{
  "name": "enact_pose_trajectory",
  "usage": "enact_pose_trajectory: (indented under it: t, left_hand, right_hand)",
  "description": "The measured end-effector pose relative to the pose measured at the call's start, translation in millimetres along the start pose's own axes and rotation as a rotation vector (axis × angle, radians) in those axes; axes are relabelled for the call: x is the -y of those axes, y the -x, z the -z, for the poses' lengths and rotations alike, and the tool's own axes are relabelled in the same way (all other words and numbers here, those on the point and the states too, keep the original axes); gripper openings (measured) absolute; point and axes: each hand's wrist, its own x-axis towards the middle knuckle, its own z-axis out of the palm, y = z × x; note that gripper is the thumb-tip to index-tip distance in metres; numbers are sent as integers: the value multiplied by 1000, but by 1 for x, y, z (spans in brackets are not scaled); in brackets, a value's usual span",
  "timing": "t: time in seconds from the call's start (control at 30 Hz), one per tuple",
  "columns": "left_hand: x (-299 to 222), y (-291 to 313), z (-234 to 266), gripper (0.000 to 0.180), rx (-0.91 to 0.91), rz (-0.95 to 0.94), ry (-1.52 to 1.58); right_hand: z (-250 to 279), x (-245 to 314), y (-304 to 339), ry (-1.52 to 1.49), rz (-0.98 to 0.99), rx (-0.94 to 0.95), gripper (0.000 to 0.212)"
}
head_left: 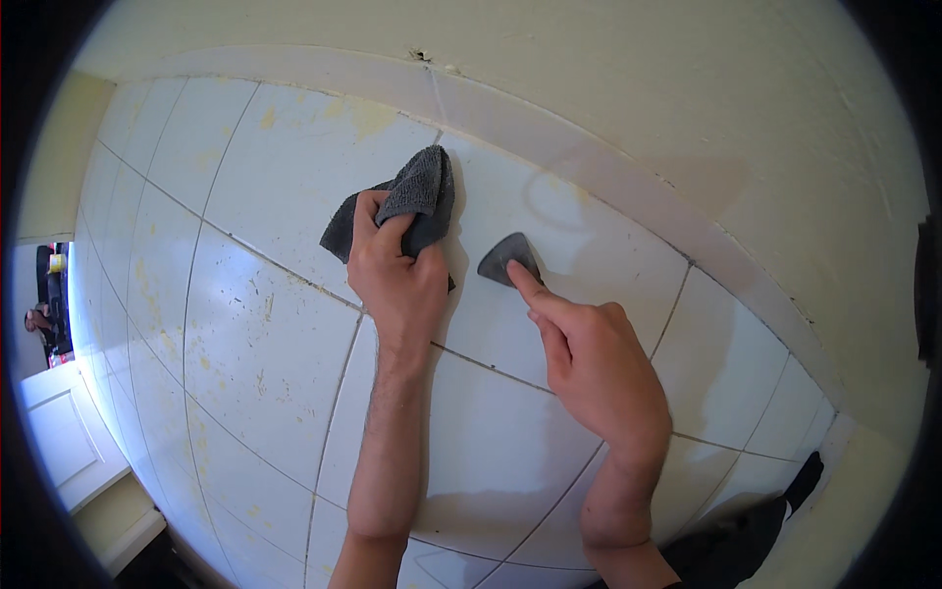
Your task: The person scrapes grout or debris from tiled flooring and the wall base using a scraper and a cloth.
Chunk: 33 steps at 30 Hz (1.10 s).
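Observation:
A crumpled dark grey cloth (424, 184) is bunched in my left hand (397, 265), its folds sticking out past the fingers over the white tiled floor (265, 334). To the right of it, my right hand (599, 353) grips a scraper (506, 257) with a flared grey metal blade. The index finger lies stretched along the blade, and the handle is hidden inside the palm. The blade rests against or just above a tile; I cannot tell which. Yellowish smears and small dark flecks mark the tiles left of my left hand.
Along the far side runs a tiled skirting (589, 147) below a cream wall (687, 69). A white panelled door (74, 432) stands at the left edge, with several small items above it. Dark clothing (736, 545) shows at the lower right.

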Motion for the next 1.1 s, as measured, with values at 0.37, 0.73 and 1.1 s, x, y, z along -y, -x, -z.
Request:
enact_pose_trajectory:
  t: [0.37, 0.73, 1.1]
  left_hand:
    - [5, -1, -3, 25, -45, -47, -17]
    - [6, 0, -1, 26, -41, -43, -32]
    - [4, -1, -1, 24, -40, -57, -42]
  right_hand:
    - [-2, 3, -3, 28, -42, 2, 40]
    - [-10, 1, 1, 309, -21, -78, 39]
    - [-8, 9, -1, 337, -82, -9, 40]
